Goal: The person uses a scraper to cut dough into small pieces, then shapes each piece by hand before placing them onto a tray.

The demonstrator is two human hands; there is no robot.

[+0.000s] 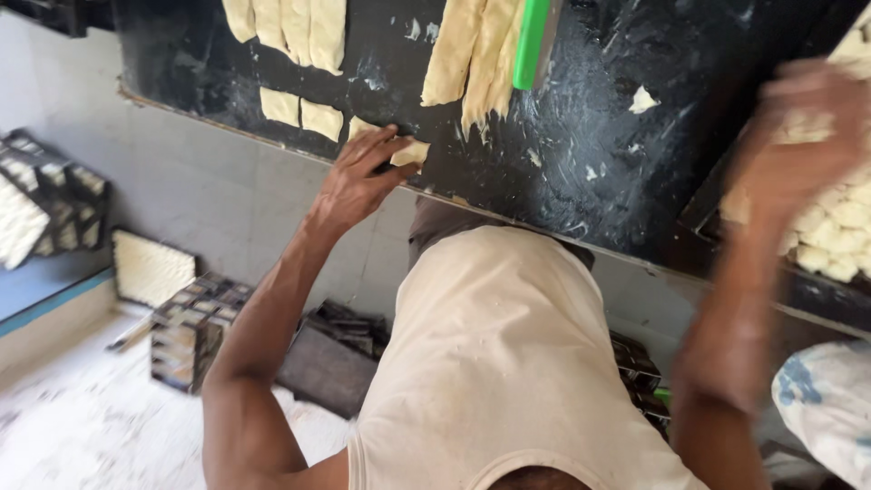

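Note:
My left hand [361,177] rests on the edge of a dark, flour-streaked work table [581,172], fingers touching a small square piece of pale dough [410,152]. Two more cut squares [299,112] lie just left of it. My right hand [803,136] is blurred at the right, gripping a piece of dough above a tray [699,213] piled with several cut dough pieces [839,227]. Long dough strips [476,50] and a green-handled scraper [532,41] lie further up the table. More strips [286,27] lie at the top left.
Below the table, stacks of dark trays [190,331] stand on a flour-dusted floor, one tray [150,268] filled with pale pieces. Another stack [45,204] sits at far left. A white cloth bundle [826,404] is at lower right.

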